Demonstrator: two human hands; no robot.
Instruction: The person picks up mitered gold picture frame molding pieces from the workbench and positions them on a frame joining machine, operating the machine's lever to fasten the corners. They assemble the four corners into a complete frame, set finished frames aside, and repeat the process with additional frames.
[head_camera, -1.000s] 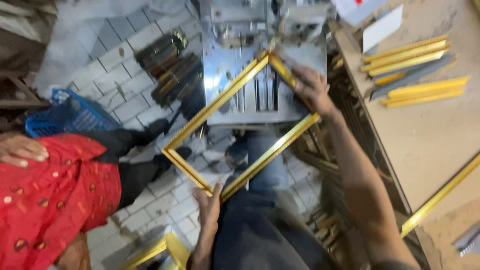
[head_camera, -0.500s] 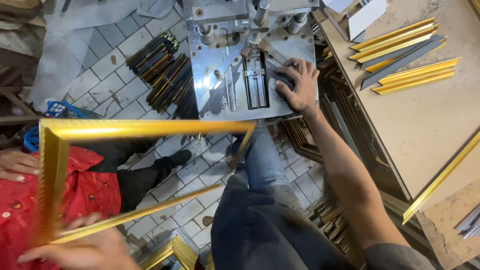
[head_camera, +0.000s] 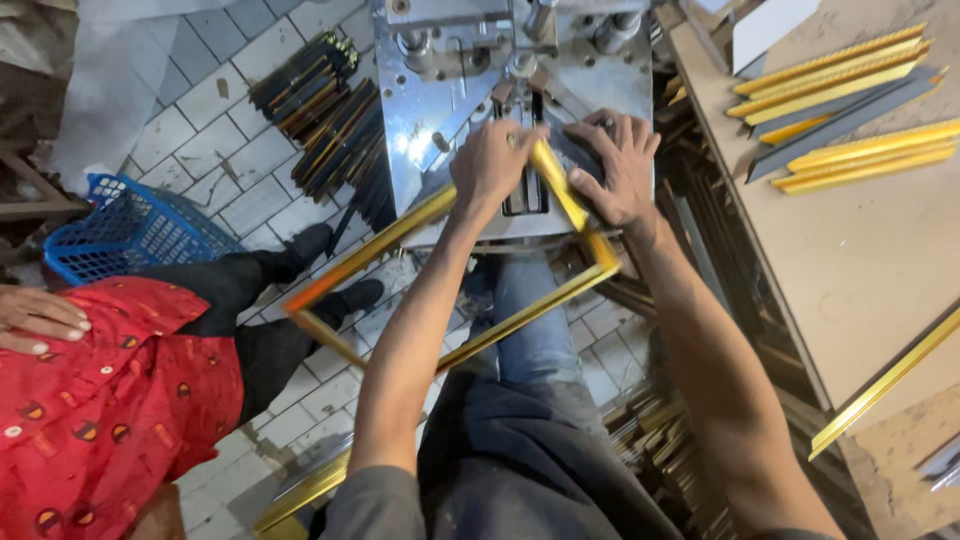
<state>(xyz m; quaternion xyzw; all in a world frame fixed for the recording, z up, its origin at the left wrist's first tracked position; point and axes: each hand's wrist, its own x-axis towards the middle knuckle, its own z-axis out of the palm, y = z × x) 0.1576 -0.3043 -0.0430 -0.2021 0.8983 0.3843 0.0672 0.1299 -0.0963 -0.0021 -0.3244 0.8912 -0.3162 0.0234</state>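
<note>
A gold rectangular picture frame (head_camera: 400, 228) lies with one corner on the steel table of a frame-joining machine (head_camera: 440, 110); the rest of it hangs out over my lap. My left hand (head_camera: 495, 160) presses down on the frame's left rail at that corner. My right hand (head_camera: 615, 165) presses on the right rail beside it. Both hands grip the frame's moulding close to the machine's central slot.
A person in a red shirt (head_camera: 100, 400) and black trousers sits at the left, one hand (head_camera: 40, 320) on the lap. A blue basket (head_camera: 130, 230) and dark moulding sticks (head_camera: 320, 110) lie on the tiled floor. Gold moulding pieces (head_camera: 840, 90) rest on a wooden bench at the right.
The frame swung from my far left back onto the machine table. My left hand came up from the frame's low edge to the corner, and my right hand now rests on the frame.
</note>
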